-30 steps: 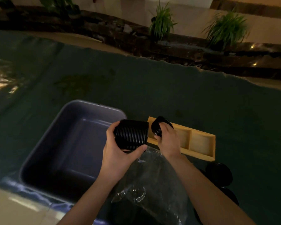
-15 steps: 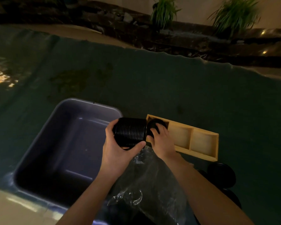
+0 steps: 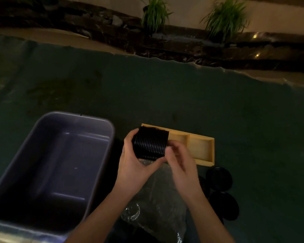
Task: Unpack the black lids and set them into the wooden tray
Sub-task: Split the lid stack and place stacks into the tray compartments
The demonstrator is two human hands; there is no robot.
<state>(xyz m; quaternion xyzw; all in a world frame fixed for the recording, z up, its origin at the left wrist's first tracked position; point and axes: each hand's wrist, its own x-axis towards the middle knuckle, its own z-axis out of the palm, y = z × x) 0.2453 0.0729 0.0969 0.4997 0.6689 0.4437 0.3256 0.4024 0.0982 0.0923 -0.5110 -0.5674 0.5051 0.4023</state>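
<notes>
The left hand [image 3: 135,165] grips a stack of black lids [image 3: 150,143] held on its side, fingers wrapped over the far left end and the thumb pressed along the near edge, so the hand is clamped on the stack. The ribbed rims of the lids face the camera. The stack hovers over the left end of the wooden tray [image 3: 201,149] and hides the tray's left compartment, so whether a lid lies in that compartment cannot be told.

The right hand [image 3: 180,161] is blurred just right of the stack, its fingertips close to the stack's right end. Its fingers are loosely curled, and the blur makes it impossible to tell whether they pinch a lid or hold nothing.

The tray lies on a dark green cloth [image 3: 165,92], its long side running left to right. The 2 compartments that show, middle and right, hold no lids. Near the tray's right end, on the cloth, lie 2 loose black lids [image 3: 218,178] flat, one nearer than the other.

A crumpled clear plastic bag [image 3: 158,200] lies under and between the forearms, near the camera. To the left sits a grey plastic tub [image 3: 102,155], its right rim just beside the left hand. Beyond the cloth's far edge stand 2 green plants [image 3: 154,13] along a dark ledge.
</notes>
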